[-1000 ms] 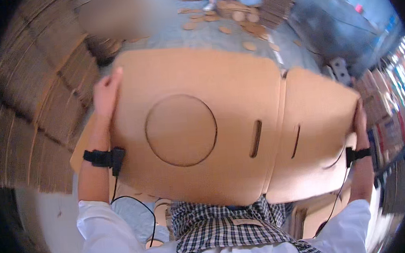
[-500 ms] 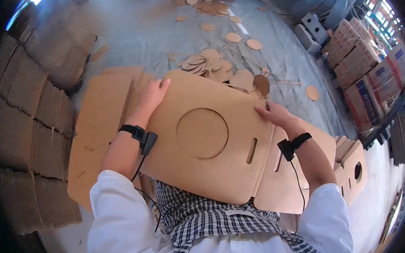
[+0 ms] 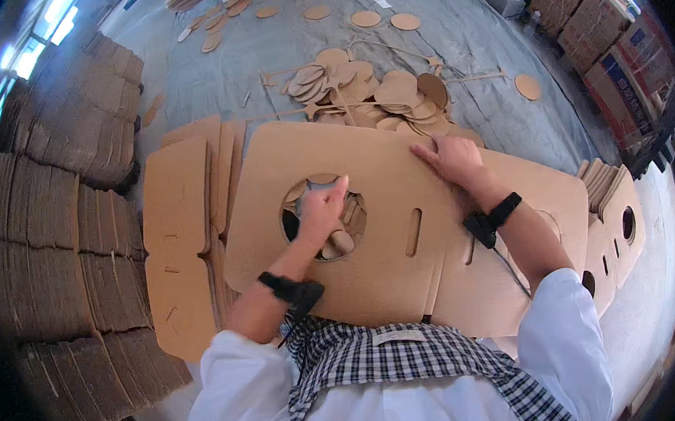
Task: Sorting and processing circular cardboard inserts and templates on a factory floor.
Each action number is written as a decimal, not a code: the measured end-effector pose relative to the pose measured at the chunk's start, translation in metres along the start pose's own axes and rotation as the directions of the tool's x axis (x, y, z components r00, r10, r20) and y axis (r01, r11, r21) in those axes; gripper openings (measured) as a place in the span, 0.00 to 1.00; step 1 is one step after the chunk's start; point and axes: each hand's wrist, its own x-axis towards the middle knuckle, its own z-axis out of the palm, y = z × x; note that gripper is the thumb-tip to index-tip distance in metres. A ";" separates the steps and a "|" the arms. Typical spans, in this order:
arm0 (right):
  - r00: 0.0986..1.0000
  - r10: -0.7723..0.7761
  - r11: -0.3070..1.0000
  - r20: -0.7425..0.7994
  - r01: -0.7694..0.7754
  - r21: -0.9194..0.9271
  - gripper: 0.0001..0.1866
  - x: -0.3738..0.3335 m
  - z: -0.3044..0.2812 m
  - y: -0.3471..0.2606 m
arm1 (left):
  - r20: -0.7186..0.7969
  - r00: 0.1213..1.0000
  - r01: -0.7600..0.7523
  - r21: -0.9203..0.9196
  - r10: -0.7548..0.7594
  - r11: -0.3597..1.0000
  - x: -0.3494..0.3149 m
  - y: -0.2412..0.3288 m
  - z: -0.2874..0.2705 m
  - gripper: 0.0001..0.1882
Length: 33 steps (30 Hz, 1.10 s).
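Observation:
A tan die-cut cardboard sheet (image 3: 389, 269) lies slanted before me, with a round hole left of its middle and a slot to the right. My left hand (image 3: 322, 215) is closed in a fist at that hole, thumb along its top; its lower fingers are partly hidden. Through the opening, loose cardboard pieces (image 3: 341, 243) show underneath. Gripping the sheet's upper edge near the fold is my right hand (image 3: 459, 163), thumb on the face. Beyond the far edge sits a heap of cardboard discs (image 3: 352, 80).
Tall stacks of flat cardboard (image 3: 36, 263) stand at left, with folded sheets (image 3: 178, 229) leaning beside my work. More cut sheets (image 3: 620, 222) stand at right. Printed cartons (image 3: 619, 89) are piled far right. Single discs (image 3: 528, 87) lie scattered over the grey floor sheet (image 3: 487, 114).
My left hand has left the sheet's upper left edge and moved down into the circle. The circle's disc has come out, leaving a hole. My right hand stays at the upper edge.

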 end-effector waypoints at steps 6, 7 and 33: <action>0.980 -0.195 0.970 -0.028 0.197 0.141 0.37 -0.024 -0.011 0.076 | -0.124 0.989 -0.111 -0.255 0.081 0.960 0.029 0.092 -0.012 0.30; 0.986 -0.165 0.982 -0.031 0.167 0.091 0.37 -0.027 -0.014 0.107 | -0.122 0.989 -0.109 -0.255 0.080 0.961 0.030 0.093 -0.015 0.30; 0.997 0.072 0.997 0.002 -0.072 -0.004 0.45 -0.007 -0.019 0.044 | 0.127 0.872 -0.313 -0.596 0.472 0.739 -0.035 0.189 0.019 0.23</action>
